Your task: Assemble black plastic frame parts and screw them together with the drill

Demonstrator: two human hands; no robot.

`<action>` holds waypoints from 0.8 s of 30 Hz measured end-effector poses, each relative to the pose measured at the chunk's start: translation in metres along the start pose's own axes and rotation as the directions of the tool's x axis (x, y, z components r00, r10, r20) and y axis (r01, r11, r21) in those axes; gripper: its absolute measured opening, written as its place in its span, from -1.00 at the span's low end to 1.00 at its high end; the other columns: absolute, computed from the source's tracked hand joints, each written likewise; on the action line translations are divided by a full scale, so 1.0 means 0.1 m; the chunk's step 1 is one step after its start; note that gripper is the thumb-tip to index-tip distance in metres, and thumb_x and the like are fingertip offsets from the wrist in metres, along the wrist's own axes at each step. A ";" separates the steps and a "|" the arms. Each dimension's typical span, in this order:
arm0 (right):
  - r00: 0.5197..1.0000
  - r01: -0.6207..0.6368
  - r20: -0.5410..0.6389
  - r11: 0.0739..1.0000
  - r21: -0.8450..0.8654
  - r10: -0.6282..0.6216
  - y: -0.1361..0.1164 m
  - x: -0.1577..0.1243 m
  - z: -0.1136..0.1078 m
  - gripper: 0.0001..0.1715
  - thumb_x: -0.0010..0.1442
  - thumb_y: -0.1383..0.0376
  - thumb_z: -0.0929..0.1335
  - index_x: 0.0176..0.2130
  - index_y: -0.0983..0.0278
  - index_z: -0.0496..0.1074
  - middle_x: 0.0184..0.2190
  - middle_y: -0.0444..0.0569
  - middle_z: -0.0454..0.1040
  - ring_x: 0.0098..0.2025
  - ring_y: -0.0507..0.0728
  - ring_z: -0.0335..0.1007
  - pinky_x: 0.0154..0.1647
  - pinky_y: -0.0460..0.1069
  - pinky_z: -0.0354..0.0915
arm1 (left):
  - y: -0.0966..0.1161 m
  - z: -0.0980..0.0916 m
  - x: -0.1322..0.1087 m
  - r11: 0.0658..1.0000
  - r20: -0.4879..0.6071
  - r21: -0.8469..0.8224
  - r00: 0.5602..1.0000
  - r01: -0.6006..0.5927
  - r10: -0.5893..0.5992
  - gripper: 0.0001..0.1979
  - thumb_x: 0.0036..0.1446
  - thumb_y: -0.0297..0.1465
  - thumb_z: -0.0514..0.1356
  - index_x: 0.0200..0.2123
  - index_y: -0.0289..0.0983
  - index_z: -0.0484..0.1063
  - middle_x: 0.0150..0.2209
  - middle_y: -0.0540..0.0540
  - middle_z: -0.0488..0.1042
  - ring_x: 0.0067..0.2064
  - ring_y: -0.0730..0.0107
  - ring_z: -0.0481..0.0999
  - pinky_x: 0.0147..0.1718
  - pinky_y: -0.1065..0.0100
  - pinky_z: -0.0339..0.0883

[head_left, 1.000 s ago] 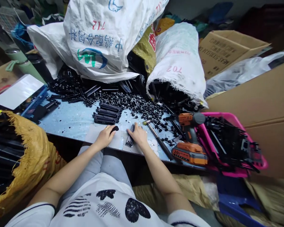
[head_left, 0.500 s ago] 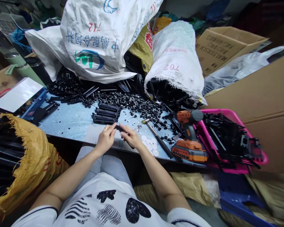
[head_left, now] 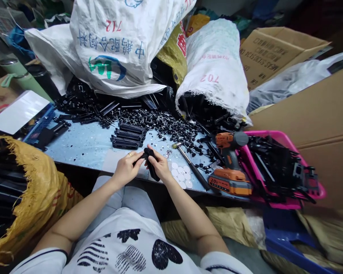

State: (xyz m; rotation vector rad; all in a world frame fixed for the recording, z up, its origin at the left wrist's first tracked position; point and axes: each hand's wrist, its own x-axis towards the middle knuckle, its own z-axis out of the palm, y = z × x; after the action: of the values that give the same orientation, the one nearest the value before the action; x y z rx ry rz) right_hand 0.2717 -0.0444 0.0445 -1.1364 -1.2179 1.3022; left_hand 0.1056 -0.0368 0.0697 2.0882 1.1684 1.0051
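Note:
Both hands meet just above the near edge of the blue table (head_left: 82, 146). My left hand (head_left: 127, 166) pinches a small black plastic cap against the top of a long black plastic part (head_left: 152, 167). That long part is gripped by my right hand (head_left: 161, 166), fingers curled round it. A stack of finished black bars (head_left: 128, 136) lies just beyond the hands. Several white round discs (head_left: 180, 175) sit on the table to the right of my right hand.
A hammer (head_left: 190, 163) and an orange cordless drill (head_left: 230, 163) lie right of the hands, then a pink basket (head_left: 277, 171) of black parts. Loose black screws and parts (head_left: 165, 123) spill from white sacks (head_left: 214, 72) behind. A yellow sack (head_left: 25, 190) stands at left; cardboard boxes at right.
My right hand lifted the long black part off the table, uncovering the white discs. Both hands came together and now join the small cap to the part's end.

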 end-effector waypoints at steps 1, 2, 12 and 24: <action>0.999 0.047 0.014 0.996 -0.071 -0.046 -0.01 0.01 -0.02 -0.28 0.13 -0.03 0.34 0.21 0.12 0.25 -0.15 -0.02 0.43 -0.47 -0.02 0.35 -0.51 -0.07 0.40 | 0.00 -0.01 0.00 1.000 0.003 0.026 1.000 -0.001 0.001 -0.69 0.24 -0.33 0.09 0.00 -0.27 0.46 -0.14 -0.17 0.50 -0.12 0.28 0.50 -0.12 0.28 0.40; 0.994 0.107 0.042 0.983 -0.152 -0.102 -0.03 0.02 -0.06 -0.31 0.13 0.00 0.35 0.19 0.13 0.28 -0.12 -0.01 0.42 -0.44 -0.01 0.35 -0.47 -0.06 0.40 | 0.00 -0.03 0.00 0.999 0.007 0.050 1.000 -0.006 0.006 -0.69 0.24 -0.33 0.09 -0.01 -0.27 0.46 -0.14 -0.17 0.50 -0.13 0.28 0.51 -0.12 0.28 0.41; 0.892 0.435 0.109 0.766 -0.474 -0.439 -0.13 0.00 -0.03 -0.41 0.28 0.05 0.23 0.22 0.17 0.24 -0.10 0.06 0.43 -0.16 0.13 0.40 -0.11 0.05 0.38 | 0.13 0.11 -0.05 0.988 -0.198 0.123 0.974 -0.091 0.114 -0.63 0.30 -0.36 -0.01 0.13 -0.25 0.32 -0.17 -0.19 0.46 -0.16 0.34 0.49 -0.18 0.34 0.42; 0.874 0.404 -0.071 0.801 -0.441 -0.480 -0.05 -0.04 0.26 -0.34 0.29 0.01 0.16 0.28 0.18 0.15 -0.03 0.11 0.41 -0.10 0.23 0.39 -0.06 0.15 0.37 | 0.10 0.05 0.10 0.962 -0.344 0.055 0.899 -0.268 0.270 -0.65 0.29 -0.43 0.00 0.10 -0.28 0.36 -0.19 -0.19 0.46 -0.15 0.37 0.47 -0.16 0.33 0.42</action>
State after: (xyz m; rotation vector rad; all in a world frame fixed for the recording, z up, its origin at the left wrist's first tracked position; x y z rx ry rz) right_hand 0.2466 -0.0506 0.0510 -1.1351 -1.5539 0.5802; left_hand 0.1174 -0.0334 0.0774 2.1756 1.0575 1.5568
